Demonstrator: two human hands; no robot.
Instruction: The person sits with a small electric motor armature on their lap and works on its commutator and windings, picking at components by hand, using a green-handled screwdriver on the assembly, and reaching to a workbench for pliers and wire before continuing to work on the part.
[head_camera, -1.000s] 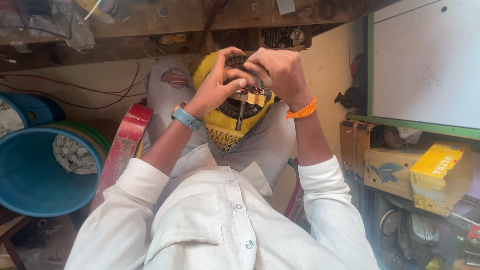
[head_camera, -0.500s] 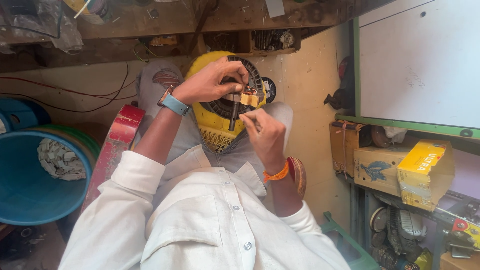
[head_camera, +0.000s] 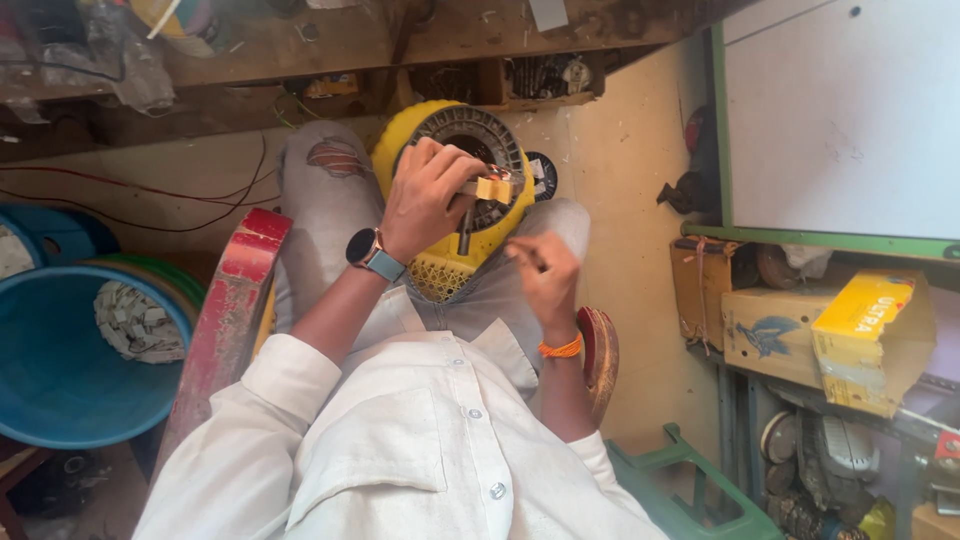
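A yellow appliance housing (head_camera: 455, 262) with a round black slotted grille (head_camera: 470, 125) lies on my lap, across my grey jeans. My left hand (head_camera: 425, 200), with a watch on the wrist, rests on the grille. It grips a small tan part (head_camera: 492, 188), and a dark metal rod (head_camera: 465, 235) hangs below the fingers. My right hand (head_camera: 545, 272), with an orange band on the wrist, hovers just right of the housing and clear of it. Its fingertips pinch a small dark piece (head_camera: 535, 258), too small to make out.
A blue tub (head_camera: 60, 370) with scraps stands at the left, beside a red board (head_camera: 235, 300). A cluttered wooden shelf (head_camera: 300, 45) runs along the top. At the right are a green-framed white panel (head_camera: 840, 120), cardboard boxes (head_camera: 770, 325), a yellow box (head_camera: 870, 335) and a green frame (head_camera: 690, 490).
My right hand has come off the tan part and dropped down and right, away from the grille. My left hand stays on the grille holding the part.
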